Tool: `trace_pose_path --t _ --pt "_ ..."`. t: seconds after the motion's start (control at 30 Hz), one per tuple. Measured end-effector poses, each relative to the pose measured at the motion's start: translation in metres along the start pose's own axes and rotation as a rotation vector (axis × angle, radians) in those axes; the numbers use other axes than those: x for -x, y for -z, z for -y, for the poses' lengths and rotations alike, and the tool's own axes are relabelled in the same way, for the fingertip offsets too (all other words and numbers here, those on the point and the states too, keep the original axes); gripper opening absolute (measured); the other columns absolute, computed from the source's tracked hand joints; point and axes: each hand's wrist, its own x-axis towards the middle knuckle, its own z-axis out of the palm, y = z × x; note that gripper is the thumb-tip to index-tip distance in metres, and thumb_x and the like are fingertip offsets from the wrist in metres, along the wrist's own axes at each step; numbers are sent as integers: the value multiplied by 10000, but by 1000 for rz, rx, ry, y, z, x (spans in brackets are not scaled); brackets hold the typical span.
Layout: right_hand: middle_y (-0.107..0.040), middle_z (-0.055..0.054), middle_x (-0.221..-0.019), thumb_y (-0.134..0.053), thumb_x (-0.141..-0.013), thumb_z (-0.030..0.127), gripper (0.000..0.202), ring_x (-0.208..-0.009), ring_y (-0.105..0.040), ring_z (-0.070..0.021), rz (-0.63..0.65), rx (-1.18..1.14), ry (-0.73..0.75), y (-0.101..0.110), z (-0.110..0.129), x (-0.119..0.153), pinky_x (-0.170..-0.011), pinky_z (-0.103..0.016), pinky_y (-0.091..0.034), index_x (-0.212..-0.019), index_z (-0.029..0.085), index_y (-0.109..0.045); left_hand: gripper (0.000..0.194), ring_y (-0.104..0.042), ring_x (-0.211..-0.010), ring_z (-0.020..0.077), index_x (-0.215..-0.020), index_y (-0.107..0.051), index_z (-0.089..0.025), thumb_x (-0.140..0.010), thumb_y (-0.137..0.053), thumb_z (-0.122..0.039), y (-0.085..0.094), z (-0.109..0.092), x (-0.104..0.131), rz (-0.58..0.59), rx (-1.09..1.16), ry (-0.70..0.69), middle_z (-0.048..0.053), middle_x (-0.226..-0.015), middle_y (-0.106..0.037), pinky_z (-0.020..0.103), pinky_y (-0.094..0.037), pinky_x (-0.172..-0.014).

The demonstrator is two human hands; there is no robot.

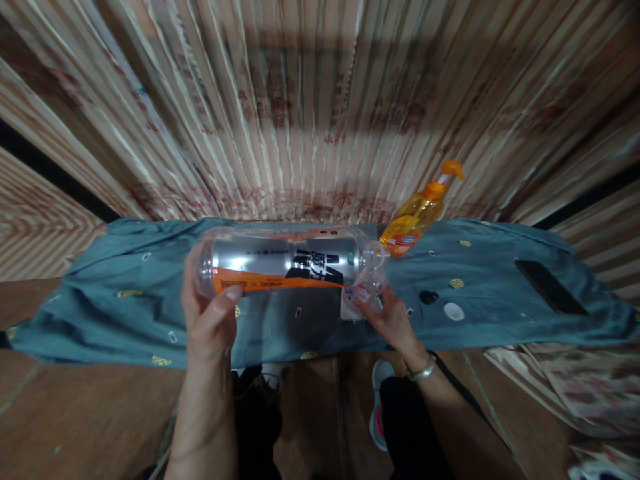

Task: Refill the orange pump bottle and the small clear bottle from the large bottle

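A large clear plastic drink bottle [280, 263] with a silver and orange label lies sideways in the air above the cloth, its neck to the right. My left hand [207, 310] is wrapped round its base end, thumb on the orange band. Under the neck, my right hand [393, 317] has its fingers closed on a smaller clear plastic piece with a pinkish label [361, 292]; its full shape is hidden and blurred. Something white like a tissue [351, 310] shows below it. An orange pump soap bottle [413, 217] stands just beyond the drink bottle's neck.
A blue-green patterned cloth [280, 333] covers the narrow bench. On its right are a black phone [550, 287], a white round cap [454, 311] and a small black object [429, 297]. A pleated, striped curtain [300, 120] hangs behind.
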Motion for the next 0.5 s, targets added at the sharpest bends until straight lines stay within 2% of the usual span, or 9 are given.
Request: trace_pose_path --t 0.2,0.5 --pt "-835 -212 -1136 -644 -907 712 659 -1037 -821 -403 -3 -1 -1 -1 0 0 -867 -532 -673 -1268 161 -676 746 -537 -1506 454 -1250 -831 -378 -545 -1026 -522 0 1 1 -24 9 -7 39 -1402 -730 696 -230 -1375" --pt "-837 -195 -1129 -683 -900 595 577 -1023 -819 -386 -11 -17 13 -1 -2 0 -879 -532 -660 -1288 169 -683 770 -577 -1463 444 -1309 -806 -353 -588 -1000 -541 4 2 1 2 -35 -10 56 -1405 -730 686 -301 -1346"
